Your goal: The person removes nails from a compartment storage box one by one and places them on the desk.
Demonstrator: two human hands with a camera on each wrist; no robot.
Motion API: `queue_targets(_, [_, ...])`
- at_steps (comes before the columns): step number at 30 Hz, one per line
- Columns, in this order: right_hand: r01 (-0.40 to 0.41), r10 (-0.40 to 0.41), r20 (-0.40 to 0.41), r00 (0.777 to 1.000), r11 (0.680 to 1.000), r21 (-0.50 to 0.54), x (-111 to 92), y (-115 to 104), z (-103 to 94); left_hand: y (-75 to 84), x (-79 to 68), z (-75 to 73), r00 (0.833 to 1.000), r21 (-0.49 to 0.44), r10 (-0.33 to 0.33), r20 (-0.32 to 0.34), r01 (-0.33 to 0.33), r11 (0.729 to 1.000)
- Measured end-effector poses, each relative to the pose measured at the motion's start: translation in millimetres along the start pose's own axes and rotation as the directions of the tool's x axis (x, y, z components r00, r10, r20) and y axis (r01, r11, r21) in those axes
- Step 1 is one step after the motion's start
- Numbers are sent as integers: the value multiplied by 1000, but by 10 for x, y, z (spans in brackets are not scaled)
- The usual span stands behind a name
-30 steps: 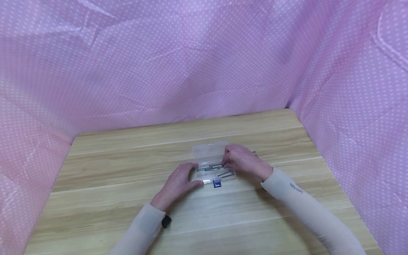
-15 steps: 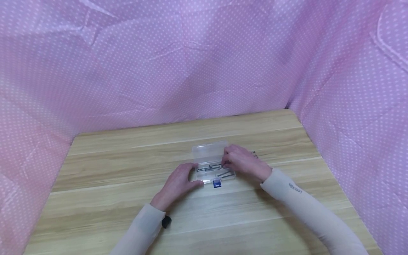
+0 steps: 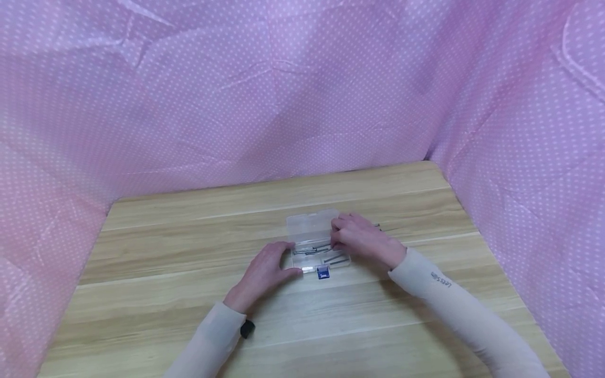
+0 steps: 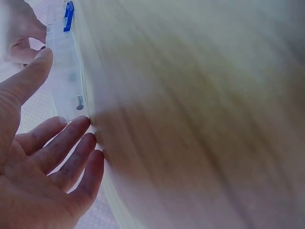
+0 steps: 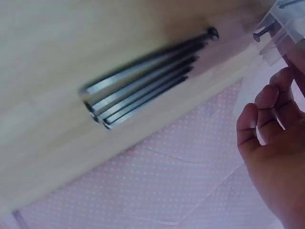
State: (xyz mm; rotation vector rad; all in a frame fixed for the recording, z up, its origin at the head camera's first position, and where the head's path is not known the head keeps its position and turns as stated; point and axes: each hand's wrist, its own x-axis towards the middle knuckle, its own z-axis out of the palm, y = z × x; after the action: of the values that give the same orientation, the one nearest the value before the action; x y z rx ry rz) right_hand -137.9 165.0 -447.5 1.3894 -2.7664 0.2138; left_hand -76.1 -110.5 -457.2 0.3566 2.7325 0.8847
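A clear plastic box [image 3: 309, 261] stands with its lid [image 3: 309, 227] folded back and a blue latch [image 3: 323, 273] at the front. Several nails [image 3: 304, 252] lie in its long rear compartment, and more nails [image 3: 336, 260] in the front right one. My left hand [image 3: 262, 274] grips the left end, thumb at the front edge, fingers round the side; the left wrist view shows this on the box wall [image 4: 66, 78]. Over the right end, my right hand [image 3: 361, 240] has bent fingers and seems to pinch a nail [image 5: 264, 32]; its fingertips are partly hidden.
Several loose nails [image 5: 145, 82] lie side by side on the wooden table [image 3: 189, 241], right of the box and mostly behind the right hand in the head view. A pink dotted cloth [image 3: 264, 94] hangs beyond the table edges.
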Motion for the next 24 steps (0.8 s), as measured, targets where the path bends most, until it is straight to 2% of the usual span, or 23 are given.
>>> queue_targets(5, [12, -8, 47, 999, 997, -80, 42, -25, -33, 9, 1, 0, 1000, 0, -3, -2, 3, 1000])
queue_targets(10, [25, -21, 71, 997, 998, -52, 41, -7, -11, 4, 5, 15, 1000, 5, -5, 3, 5, 1000])
queue_targets(14, [37, -37, 52, 998, 999, -10, 13, 15, 1, 7, 7, 16, 1000, 3, -3, 4, 3, 1000])
queue_targets(20, [71, -70, 10, 997, 997, -17, -22, 17, -1, -4, 7, 10, 1000, 14, 22, 1, -22, 1000])
queue_targets(24, [62, -62, -1, 998, 998, -1, -44, 3, -11, -7, 6, 6, 999, 16, 32, 1, -32, 999])
